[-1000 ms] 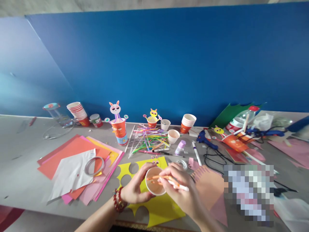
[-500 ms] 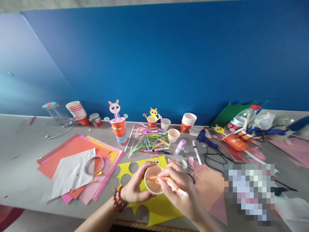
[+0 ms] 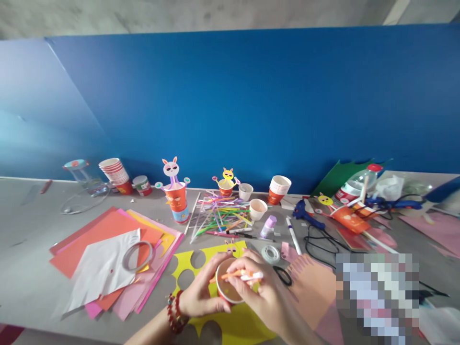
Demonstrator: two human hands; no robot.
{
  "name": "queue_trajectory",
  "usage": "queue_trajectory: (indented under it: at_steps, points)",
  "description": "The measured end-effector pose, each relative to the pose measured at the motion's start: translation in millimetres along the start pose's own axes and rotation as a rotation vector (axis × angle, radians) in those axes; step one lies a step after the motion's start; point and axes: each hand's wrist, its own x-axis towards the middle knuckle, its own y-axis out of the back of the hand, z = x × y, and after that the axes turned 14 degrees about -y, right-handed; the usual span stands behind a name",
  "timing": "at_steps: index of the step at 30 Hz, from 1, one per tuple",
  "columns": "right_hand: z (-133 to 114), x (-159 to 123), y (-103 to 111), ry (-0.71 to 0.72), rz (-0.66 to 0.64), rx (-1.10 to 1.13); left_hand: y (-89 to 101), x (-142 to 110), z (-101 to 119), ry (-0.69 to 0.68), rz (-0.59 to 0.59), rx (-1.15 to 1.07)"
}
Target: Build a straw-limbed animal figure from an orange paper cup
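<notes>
My left hand (image 3: 205,293) is wrapped round a paper cup (image 3: 225,286), tilted so that its open mouth faces me. A red outside shows low on the cup. Between the fingers of my right hand (image 3: 253,287) are orange straws (image 3: 234,274) with whitish ends, pinched over the cup's mouth. The straws' far tips reach the cup's left rim; whether they touch it I cannot tell. Under both hands lies a yellow sheet (image 3: 247,322) with round holes cut out. A small rabbit-face cutout (image 3: 232,247) rests at its far edge.
Loose coloured straws (image 3: 223,213) lie behind my hands. Beyond them stand a tall cup figure with a rabbit head (image 3: 178,201) and stacked cups (image 3: 278,189). Coloured paper (image 3: 104,239) with a tape roll (image 3: 126,258) is left; scissors (image 3: 283,276) and a blue glue gun (image 3: 308,215) are right.
The view has tipped up, so everything sits lower. My right hand has turned the straws flatter across the cup's mouth, and the cup is tilted more. Black scissor handles now show beside my right hand.
</notes>
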Motion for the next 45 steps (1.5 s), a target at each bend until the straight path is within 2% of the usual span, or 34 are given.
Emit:
queue_trajectory:
  at_steps: [4,9,11,14,17,23,28,32,38,45]
  points:
    - [4,0,3,0.028,-0.019,-0.01,-0.8,-4,-3,-0.04,0.011,-0.082]
    - [5,-2,5,0.251,0.157,-0.144,-0.5,-5,-5,-0.176,-0.004,0.01]
    - [2,-3,7,0.269,0.153,-0.168,-0.1,-4,-6,-0.226,0.0,0.011]
    - [-5,-4,12,0.241,0.075,-0.184,0.2,0,-6,-0.261,-0.008,0.011]
    - [-11,-5,16,0.217,0.051,-0.184,0.6,3,-4,-0.258,-0.009,0.017]
    - [-16,-5,19,0.144,0.043,-0.178,3.0,7,1,-0.299,0.006,0.081]
    - [-14,-6,17,0.187,0.079,-0.194,5.0,8,2,-0.31,-0.018,0.114]
    - [-11,-6,15,0.162,0.101,-0.228,4.6,7,0,-0.318,0.015,0.098]
    - [-9,-4,10,0.119,0.038,-0.268,3.6,8,0,-0.292,-0.004,0.059]
    - [-12,2,10,-0.011,-0.025,-0.327,3.7,10,5,-0.217,-0.044,0.029]
